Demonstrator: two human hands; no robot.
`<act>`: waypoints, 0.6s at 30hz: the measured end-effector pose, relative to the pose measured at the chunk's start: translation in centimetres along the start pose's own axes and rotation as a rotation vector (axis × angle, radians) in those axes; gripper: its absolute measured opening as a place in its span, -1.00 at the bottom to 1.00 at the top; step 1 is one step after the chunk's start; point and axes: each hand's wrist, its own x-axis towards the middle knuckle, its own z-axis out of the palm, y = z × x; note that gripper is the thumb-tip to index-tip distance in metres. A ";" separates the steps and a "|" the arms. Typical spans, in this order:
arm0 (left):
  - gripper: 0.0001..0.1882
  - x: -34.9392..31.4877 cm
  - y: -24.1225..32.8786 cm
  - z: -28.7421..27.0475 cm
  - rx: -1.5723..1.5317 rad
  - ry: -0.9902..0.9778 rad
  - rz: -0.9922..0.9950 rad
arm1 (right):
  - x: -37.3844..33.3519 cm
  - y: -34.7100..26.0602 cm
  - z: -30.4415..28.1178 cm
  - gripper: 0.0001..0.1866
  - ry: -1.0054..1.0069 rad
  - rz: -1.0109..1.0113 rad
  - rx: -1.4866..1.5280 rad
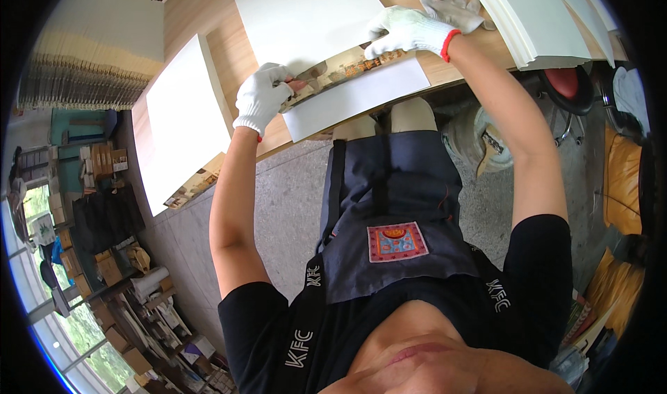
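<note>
A large white sheet (306, 19) lies on the wooden table in front of me. Along its near side runs a printed strip (347, 69) in yellow, brown and orange, with a plain white sheet (358, 102) at the table's front edge. My left hand (260, 97), in a white knit glove with bare fingertips showing, is closed in a pinch at the strip's left end. Over the strip's right part lies my right hand (417, 34), in a white glove with a red cuff. Its thumb is spread from the other fingers and rests on the strip.
A loose greyish glove (455, 9) lies beyond my right hand. White sheets are stacked at left (184, 102) and right (531, 19). A tall stack of boards (83, 74) stands far left. Below the table are a bucket with a brush (486, 151) and a red-seated stool (561, 85).
</note>
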 end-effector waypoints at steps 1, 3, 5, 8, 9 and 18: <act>-0.72 0.1 0.0 0.0 -0.013 0.007 0.007 | 0.3 0.4 0.3 -0.63 0.021 -0.006 0.051; -0.74 -0.2 0.0 0.2 -0.040 0.023 0.016 | 0.2 1.0 1.2 -0.69 0.064 0.032 0.090; -0.73 0.1 -0.1 0.4 -0.058 0.020 0.026 | 0.1 1.6 2.1 -0.70 0.169 -0.028 0.025; -0.76 0.5 -0.2 0.0 0.044 -0.048 0.063 | -0.3 1.6 2.7 -0.70 0.191 0.027 0.028; -0.74 0.6 -0.3 -0.2 0.118 -0.076 0.097 | -0.4 1.3 2.7 -0.70 0.204 0.036 0.017; -0.16 6.1 8.9 -1.3 1.024 -0.611 0.667 | -1.1 0.9 2.6 -0.56 0.205 0.020 -0.025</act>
